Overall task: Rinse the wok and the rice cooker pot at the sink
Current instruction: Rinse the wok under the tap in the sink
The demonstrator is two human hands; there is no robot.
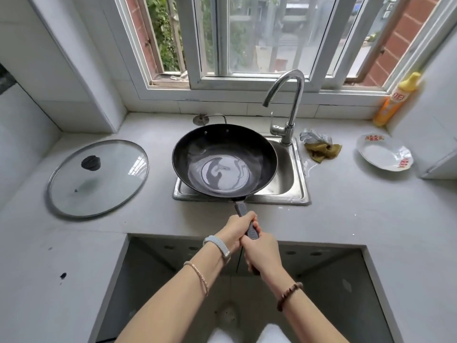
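Head view: a glass lid (99, 178) with a dark knob is recorded lying flat on the grey counter (346, 219), well left of the sink (300, 184). The wok (223, 160) is found over the left part of the sink, its bowl facing up, and a shiny film of liquid is noted at its bottom. Its dark handle (241, 209) is directed toward the person and is grasped by 2 hands. The left hand (236, 230) is wrapped round the handle nearer the bowl. The right hand (263, 252) is clenched round the handle's end, just behind the left hand and touching it. The wok bowl is thus placed ahead of both hands, beyond the counter's front edge. A chrome faucet (291, 102) is seen at the sink's rear right, its spout arching toward the wok. Just right of the sink, a crumpled cloth (321, 148) is observed on the counter. Further right, a white plate (384, 154) is noted, and a yellow bottle (395, 100) is seen by the window sill.
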